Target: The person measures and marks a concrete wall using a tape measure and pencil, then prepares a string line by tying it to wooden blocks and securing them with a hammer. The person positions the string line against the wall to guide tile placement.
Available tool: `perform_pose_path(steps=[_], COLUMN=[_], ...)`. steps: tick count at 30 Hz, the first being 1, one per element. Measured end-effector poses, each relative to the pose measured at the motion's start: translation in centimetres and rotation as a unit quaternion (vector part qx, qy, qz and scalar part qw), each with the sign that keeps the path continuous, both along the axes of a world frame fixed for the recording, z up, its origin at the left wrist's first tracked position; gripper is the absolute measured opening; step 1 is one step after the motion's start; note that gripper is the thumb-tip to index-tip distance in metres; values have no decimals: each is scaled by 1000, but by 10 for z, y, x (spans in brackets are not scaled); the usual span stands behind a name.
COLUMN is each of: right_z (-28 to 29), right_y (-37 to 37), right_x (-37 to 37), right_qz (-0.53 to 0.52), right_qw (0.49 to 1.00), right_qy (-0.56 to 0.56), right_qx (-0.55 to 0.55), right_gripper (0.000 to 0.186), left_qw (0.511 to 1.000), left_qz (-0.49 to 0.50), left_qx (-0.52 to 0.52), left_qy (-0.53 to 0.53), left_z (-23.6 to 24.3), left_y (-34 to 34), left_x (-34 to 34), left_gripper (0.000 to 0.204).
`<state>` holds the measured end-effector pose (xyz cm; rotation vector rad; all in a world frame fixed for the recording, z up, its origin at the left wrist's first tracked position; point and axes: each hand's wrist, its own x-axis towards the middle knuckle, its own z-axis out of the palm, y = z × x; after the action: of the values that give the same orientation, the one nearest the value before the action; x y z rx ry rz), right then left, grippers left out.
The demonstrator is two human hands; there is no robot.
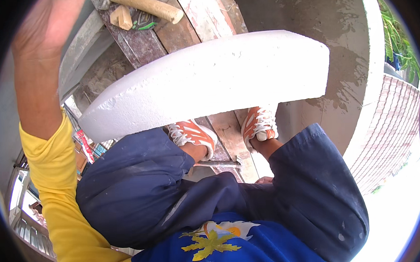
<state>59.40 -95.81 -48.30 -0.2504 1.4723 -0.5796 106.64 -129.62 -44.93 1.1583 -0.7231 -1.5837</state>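
Observation:
My left hand (50, 25) is raised at the upper left, its palm and wrist showing. The fingers run out of the picture, so their pose is hidden. A large white curved block (217, 79), with a flat thick end at the right and a tapering left end, lies across in front of my knees, above my shoes. My left hand appears apart from it. Of my right hand (264, 180) only a small bit seems to show beside the right trouser leg; its fingers are mostly hidden. Near it, between my legs, is a thin-handled tool (221, 164), possibly a hammer.
Worn wooden planks (177, 36) run under my orange shoes (194, 135). On their far end lie a round wooden stick (148, 6) and a small wood piece (121, 18). Curved grey walls (308, 14) rise on both sides. A tiled roof (383, 128) shows beyond, at right.

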Motion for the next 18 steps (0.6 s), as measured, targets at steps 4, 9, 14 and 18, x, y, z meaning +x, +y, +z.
perform_pose_path(steps=[4, 9, 14, 18], right_z=[-24, -62, -88, -100], right_y=[39, 56, 79, 101], right_x=[11, 21, 28, 33], right_qz=[10, 6, -11, -18], right_qw=[995, 982, 965, 947], right_qy=[100, 186, 264, 320], right_qx=[3, -6, 0, 13], right_gripper=[22, 19, 16, 14], left_qw=[994, 992, 986, 983], left_qz=[-83, -119, -138, -134], left_qx=[-62, 5, 28, 49], left_qy=[25, 44, 90, 113], left_z=[11, 23, 15, 3], left_y=[-55, -85, -95, -82], left_x=[-22, -56, -84, -83], left_gripper=[24, 20, 17, 16])
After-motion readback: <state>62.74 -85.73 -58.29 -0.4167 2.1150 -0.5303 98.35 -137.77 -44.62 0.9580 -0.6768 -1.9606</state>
